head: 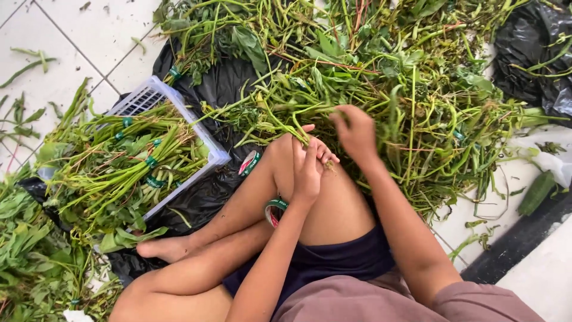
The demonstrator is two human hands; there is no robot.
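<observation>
1. A sprawling heap of loose green leafy stems (381, 77), long, thin and tangled, with broad pointed leaves and a few reddish stalks, covers the top and right of the view, lying on crumpled black plastic sheeting (220, 83) spread over the white tiled floor (77, 42).
2. A white slotted plastic crate (149, 98) sits to the left of the person's knee, tilted, and holds bundled green stems (128, 167) laid side by side, each bundle bound with a green tape band.
3. More leafy greens (30, 256) are piled at the lower left, just beside the crate.
4. The right hand (356, 132) reaches into the near edge of the heap, fingers curled down and closed around a few stems; the exact grip is hidden by the back of the hand.
5. The left hand (308, 170) rests upright against the raised knee, fingers pressed together around the lower ends of several thin green stems (292, 122) that run up and left into the heap.
6. A roll of green tape (274, 211) lies under the bent leg, and another roll (250, 162) lies on the black plastic near the crate's corner.
</observation>
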